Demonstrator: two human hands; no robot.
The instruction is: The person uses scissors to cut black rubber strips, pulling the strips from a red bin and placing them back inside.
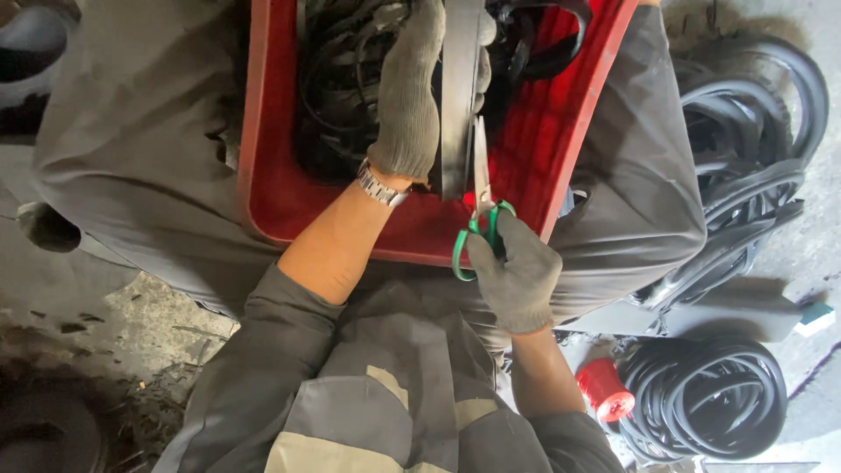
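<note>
Here the black rubber strip (459,96) runs flat and dull, straight from far to near over the red crate (263,131) on my lap. My left hand (412,96), gloved grey, grips it at the far end. My right hand (519,271) is closed through the green handles of the scissors (481,188), blades against the strip's right edge. Coiled black rubber (710,398) lies on the floor, right.
</note>
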